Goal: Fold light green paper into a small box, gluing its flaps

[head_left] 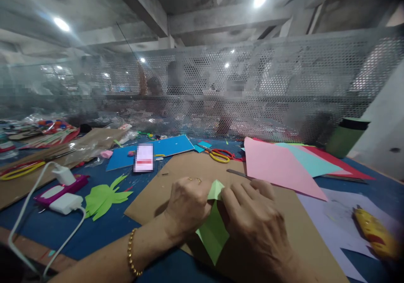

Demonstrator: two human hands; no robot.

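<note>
A folded piece of light green paper [214, 236] is held between my two hands over a sheet of brown cardboard [151, 194]. My left hand [189, 203], with rings on its fingers and a gold bead bracelet [131, 253] at the wrist, grips the paper's left side in closed fingers. On the other side my right hand [252, 211] pinches the paper with its fingers bent. A peaked fold stands up between the two hands, and a pointed end hangs toward me. Both thumbs are largely hidden.
Green paper cutouts [105, 197], a magenta power strip [63, 197] with white chargers and a phone [144, 159] are on the left. Yellow-handled scissors [219, 156] lie beyond the cardboard. Pink paper [277, 167], a yellow tool [375, 230] and a green tumbler [345, 138] are on the right.
</note>
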